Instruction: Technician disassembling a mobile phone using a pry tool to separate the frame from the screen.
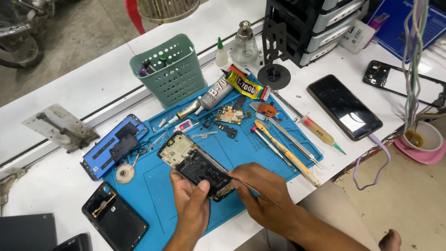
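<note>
An opened phone (193,162) with its back off, showing a black battery and a circuit board, lies on a blue work mat (241,148). My left hand (191,204) grips the phone's lower end, thumb on the battery. My right hand (260,190) holds a thin metal tool (218,169) whose tip touches the phone's lower right part. A loose small circuit board (227,115) lies on the mat farther back.
Tweezers and screwdrivers (283,144), glue tubes (246,86), a green perforated basket (169,67), a blue phone back cover (114,146), a black phone frame (114,216), a dark-screened phone (344,107), a syringe (318,130), a glass dispenser bottle (244,44) and drawers (320,23) surround the mat.
</note>
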